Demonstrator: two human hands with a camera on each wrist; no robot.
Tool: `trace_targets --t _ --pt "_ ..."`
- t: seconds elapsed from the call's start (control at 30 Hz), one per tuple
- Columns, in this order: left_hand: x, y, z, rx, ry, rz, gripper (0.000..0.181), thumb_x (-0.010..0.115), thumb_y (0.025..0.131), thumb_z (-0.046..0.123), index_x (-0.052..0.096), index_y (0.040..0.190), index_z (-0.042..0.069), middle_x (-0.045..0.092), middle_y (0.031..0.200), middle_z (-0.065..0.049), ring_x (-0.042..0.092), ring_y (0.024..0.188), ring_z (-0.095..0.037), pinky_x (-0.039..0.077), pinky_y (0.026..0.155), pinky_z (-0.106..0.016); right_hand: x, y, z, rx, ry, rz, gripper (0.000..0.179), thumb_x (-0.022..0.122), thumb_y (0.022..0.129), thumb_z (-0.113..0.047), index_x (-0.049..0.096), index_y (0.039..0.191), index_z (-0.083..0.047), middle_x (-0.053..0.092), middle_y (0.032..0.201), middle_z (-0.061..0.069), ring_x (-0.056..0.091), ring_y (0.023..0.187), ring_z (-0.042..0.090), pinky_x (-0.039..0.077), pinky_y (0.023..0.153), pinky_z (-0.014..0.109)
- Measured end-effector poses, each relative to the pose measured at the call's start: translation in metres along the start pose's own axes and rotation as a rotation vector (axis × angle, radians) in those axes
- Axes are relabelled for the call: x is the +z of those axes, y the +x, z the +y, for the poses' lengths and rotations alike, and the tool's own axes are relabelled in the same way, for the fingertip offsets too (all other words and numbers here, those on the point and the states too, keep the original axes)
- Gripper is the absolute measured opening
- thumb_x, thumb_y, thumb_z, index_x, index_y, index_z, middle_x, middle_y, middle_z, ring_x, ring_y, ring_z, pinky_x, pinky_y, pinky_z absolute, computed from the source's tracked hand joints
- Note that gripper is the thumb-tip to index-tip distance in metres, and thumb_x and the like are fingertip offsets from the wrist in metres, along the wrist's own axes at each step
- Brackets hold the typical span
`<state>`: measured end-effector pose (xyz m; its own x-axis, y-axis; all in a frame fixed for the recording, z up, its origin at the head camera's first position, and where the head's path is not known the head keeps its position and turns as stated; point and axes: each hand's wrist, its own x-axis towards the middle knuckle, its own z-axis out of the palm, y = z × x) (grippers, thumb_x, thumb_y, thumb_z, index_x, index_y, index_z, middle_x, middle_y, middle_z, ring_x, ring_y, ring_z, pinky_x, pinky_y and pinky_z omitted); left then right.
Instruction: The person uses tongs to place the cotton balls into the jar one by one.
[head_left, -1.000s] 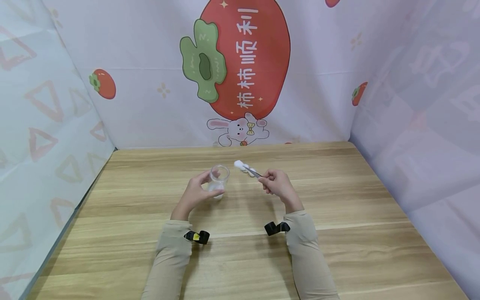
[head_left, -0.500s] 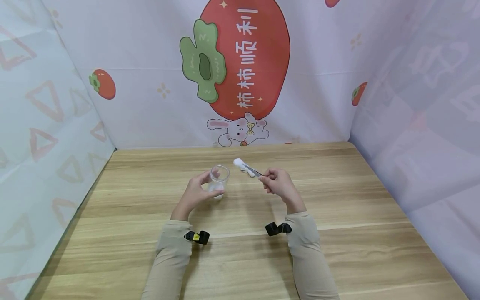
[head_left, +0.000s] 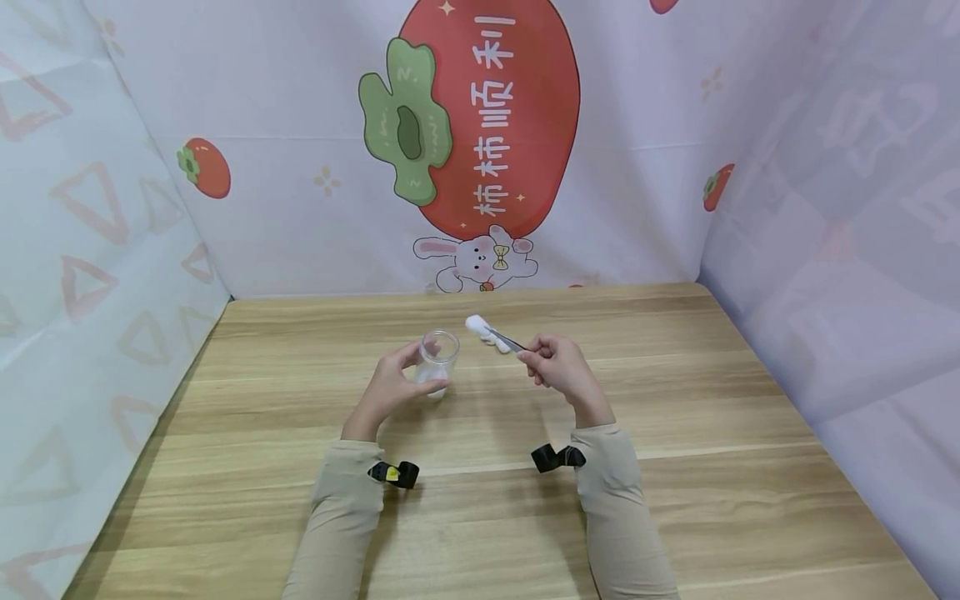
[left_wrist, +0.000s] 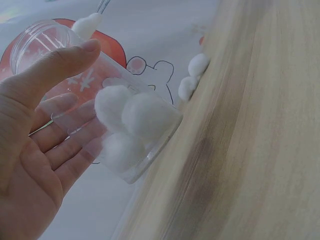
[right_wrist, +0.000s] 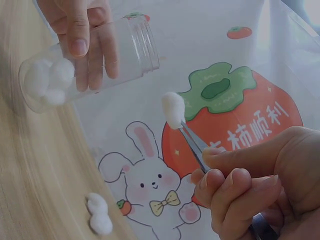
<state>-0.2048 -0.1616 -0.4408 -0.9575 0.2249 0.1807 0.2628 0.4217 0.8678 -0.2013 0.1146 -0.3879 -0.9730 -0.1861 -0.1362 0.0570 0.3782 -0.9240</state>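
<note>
My left hand grips a clear jar around its side, thumb in front and fingers behind. The jar has no lid on its threaded mouth, and several cotton balls lie at its bottom. In my right hand is a pair of metal tweezers, pinched between thumb and fingers. A white cotton ball is held at the tweezer tips, to the right of the jar mouth and slightly above it in the head view. Two more cotton balls sit on the table behind.
The wood-grain table runs back to a printed cloth wall with a big persimmon and a rabbit. Cloth walls also stand at the left and right. Black cameras are strapped to both sleeved wrists.
The cotton ball in the tweezers has shifted slightly back and to the left, rising a little in the head view. The right wrist has turned slightly; the left hand and jar stay still.
</note>
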Motion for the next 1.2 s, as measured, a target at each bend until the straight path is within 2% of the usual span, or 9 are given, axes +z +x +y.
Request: trace_targets --t 0.77,1.2 --pt "0.001 0.001 -0.001 0.004 -0.014 -0.006 0.07 0.085 0.071 0.017 0.055 0.133 0.002 0.066 0.126 -0.018 0.062 0.117 -0.037 0.046 0.105 -0.054 0.001 -0.006 -0.008 -0.037 -0.018 -0.015 0.015 0.059 0.095 -0.011 0.057 0.091 0.002 0.052 0.06 -0.004 0.047 0.05 0.007 0.039 0.045 0.018" --pt "0.001 0.001 0.0 0.011 -0.011 -0.004 0.07 0.085 0.072 0.017 0.054 0.133 0.001 0.066 0.126 -0.02 0.062 0.117 -0.037 0.046 0.104 -0.054 0.001 -0.009 -0.012 -0.046 -0.026 -0.016 0.016 0.059 0.095 -0.012 0.057 0.091 0.004 0.052 0.06 -0.003 0.047 0.05 0.007 0.038 0.044 0.016"
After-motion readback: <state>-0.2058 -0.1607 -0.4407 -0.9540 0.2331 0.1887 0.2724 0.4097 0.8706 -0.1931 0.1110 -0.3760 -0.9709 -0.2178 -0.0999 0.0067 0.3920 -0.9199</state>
